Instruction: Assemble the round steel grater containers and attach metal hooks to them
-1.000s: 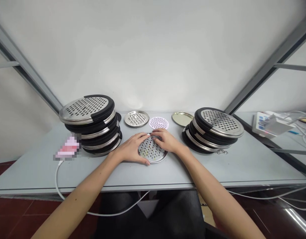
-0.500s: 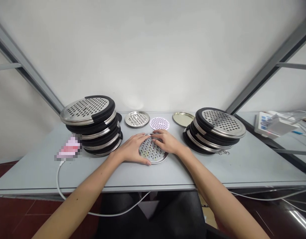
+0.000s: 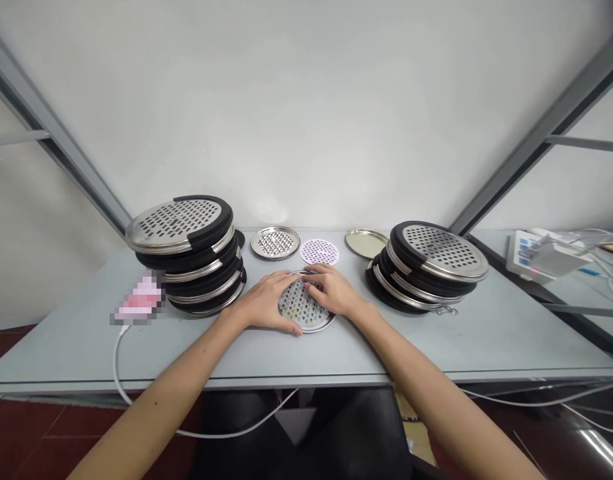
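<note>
A round metal grater plate (image 3: pixel 305 310) with a raised rim and rows of holes lies flat on the table in front of me. My left hand (image 3: pixel 266 301) wraps its left edge, thumb at the near rim and fingers at the far rim. Over the far right part of the plate, my right hand (image 3: pixel 335 289) has bent fingers pressing on its surface and rim. Just beyond them rests a thin white perforated disc (image 3: pixel 319 252). Behind to the left is a second shiny grater plate (image 3: pixel 275 243), and to the right a plain pale metal disc (image 3: pixel 367 244).
Stacks of round black-rimmed graters stand on the left (image 3: pixel 186 260) and right (image 3: pixel 431 267) of the grey table (image 3: pixel 266 357). A blurred pink item (image 3: pixel 139 299) with a white cable lies at left. Power strips (image 3: pixel 529 257) and wires sit far right.
Both hands keep nearly the same hold on the plate; the right fingers have shifted slightly. The whole view has moved a little with my head.
</note>
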`<state>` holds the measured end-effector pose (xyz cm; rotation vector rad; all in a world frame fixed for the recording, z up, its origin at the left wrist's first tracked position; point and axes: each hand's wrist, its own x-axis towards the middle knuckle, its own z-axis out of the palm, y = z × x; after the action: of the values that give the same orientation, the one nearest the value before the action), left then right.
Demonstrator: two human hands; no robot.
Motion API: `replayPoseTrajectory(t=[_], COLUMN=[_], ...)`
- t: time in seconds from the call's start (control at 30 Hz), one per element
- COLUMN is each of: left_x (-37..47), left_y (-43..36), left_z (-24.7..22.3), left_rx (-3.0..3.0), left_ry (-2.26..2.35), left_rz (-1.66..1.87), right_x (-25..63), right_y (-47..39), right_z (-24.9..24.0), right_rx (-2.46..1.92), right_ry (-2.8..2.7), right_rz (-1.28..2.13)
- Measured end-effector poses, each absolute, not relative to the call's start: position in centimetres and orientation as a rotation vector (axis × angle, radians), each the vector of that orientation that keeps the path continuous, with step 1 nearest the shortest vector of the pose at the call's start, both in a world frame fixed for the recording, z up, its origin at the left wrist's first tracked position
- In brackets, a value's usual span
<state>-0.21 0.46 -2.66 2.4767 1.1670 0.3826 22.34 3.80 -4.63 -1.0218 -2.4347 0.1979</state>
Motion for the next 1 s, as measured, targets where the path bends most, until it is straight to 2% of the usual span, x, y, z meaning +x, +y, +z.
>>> replayPoseTrajectory(t=[0.27, 1.0], left_x=[-0.4, -0.3], left_y=[0.5, 0.6], left_z=[-2.4, -2.5], left_rx=[2.429, 2.434], left_ry=[1.095, 1.067], left_rz=[0.451, 0.443], right_x=[22.3, 22.6], right_y=[3.4, 3.3], right_z=[-4.0, -3.6], right_rx=[-1.047, -1.071], right_ry=[-2.131, -2.267], right_rz=[0.420, 0.574])
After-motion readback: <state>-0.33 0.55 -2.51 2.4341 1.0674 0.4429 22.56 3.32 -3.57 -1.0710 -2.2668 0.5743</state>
